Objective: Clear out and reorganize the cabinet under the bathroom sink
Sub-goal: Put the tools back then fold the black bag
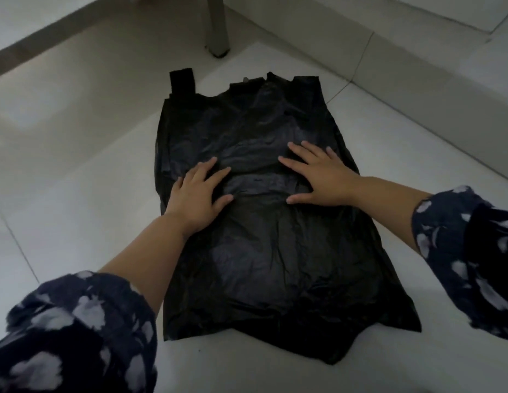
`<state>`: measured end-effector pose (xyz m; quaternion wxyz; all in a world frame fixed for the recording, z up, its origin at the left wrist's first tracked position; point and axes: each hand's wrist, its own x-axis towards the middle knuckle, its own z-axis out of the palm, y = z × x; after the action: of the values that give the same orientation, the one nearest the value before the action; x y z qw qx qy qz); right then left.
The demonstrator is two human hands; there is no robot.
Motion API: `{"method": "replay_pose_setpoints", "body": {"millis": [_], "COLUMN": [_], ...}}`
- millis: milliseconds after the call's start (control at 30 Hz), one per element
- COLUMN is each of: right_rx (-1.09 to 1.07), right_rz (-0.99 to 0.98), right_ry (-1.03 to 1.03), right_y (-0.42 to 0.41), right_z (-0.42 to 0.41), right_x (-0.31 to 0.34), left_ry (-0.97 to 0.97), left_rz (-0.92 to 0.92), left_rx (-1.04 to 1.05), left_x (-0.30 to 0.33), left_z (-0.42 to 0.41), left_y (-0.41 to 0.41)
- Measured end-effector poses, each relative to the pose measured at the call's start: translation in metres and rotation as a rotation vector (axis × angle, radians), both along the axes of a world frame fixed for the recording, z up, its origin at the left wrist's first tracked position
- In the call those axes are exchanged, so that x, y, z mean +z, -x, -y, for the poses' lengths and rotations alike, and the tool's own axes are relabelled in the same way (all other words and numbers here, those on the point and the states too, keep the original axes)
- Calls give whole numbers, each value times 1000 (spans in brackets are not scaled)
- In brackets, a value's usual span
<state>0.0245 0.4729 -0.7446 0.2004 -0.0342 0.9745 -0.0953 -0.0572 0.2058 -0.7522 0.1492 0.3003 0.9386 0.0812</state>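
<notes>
One black, crinkled plastic carrier bag (275,251) lies flat on the pale tiled floor (77,194), and it is the only bag in view. Its long axis runs straight away from the person: the closed bottom edge lies nearest the body, below both wrists, and the open top with its handle loops points away, beyond the fingertips. Two handle loops can be counted at that far end. One black strap (182,80) stands out clearly beyond the left hand; the other, beyond the right hand, is folded in and harder to make out.

The left hand (198,194) lies palm down on the bag near its left edge, fingers straight and slightly spread, pressing the plastic flat and gripping nothing. The right hand (320,177) lies the same way just across from it, a little further from the body, fingers straight and fanned, thumb pointing back toward the left hand; it too presses and holds nothing. Between the two hands runs a raised crosswise crease in the plastic.

Two sleeves of dark fabric with pale blotches (77,330) cover the forearms, pushed up from the wrists.

Well beyond both hands, past the bag's top, one grey square furniture leg (217,24) stands on the floor, beside a low pale tiled step (389,58).
</notes>
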Motion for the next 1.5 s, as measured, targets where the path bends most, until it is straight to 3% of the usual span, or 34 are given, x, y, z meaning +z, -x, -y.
{"method": "replay_pose_setpoints", "body": {"millis": [133,433,700,800,1200,1500], "right_rx": [58,26,47,42,4,6], "right_rz": [109,54,-28,27,-84,-178], "right_ry": [-24,22,-49,-28,45,86], "right_y": [-13,-20,3,7,5,1], "right_z": [4,-2,-7,-14,-31,-23], "right_x": [-3,-2,-5,-8,-20,-10], "left_ry": [57,40,91,50,-67,-17], "left_rz": [94,102,59,55,-50,-151], "left_rx": [-90,-102,-63,-66,-70,-104], "left_x": [-4,-1,-4,-9,-17,-6], "left_z": [7,23,20,20,30,25], "left_y": [-8,-5,15,25,38,27]}}
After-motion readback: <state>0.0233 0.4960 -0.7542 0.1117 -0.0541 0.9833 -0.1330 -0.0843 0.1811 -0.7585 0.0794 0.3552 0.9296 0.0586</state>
